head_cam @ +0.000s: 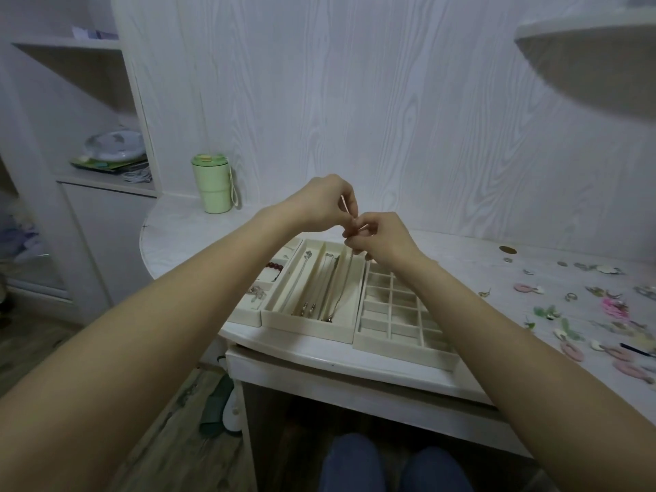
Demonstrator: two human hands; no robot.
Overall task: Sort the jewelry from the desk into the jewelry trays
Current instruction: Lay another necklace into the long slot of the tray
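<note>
Jewelry trays sit side by side at the desk's (184,229) front edge: the long-slot necklace tray (312,328) holds chains, the grid tray (401,344) lies beside it. Above them, the left hand (324,200) and right hand (381,236) meet, fingers curled, pinching a thin pale piece (345,206). Loose earrings (614,310) scatter far right.
</note>
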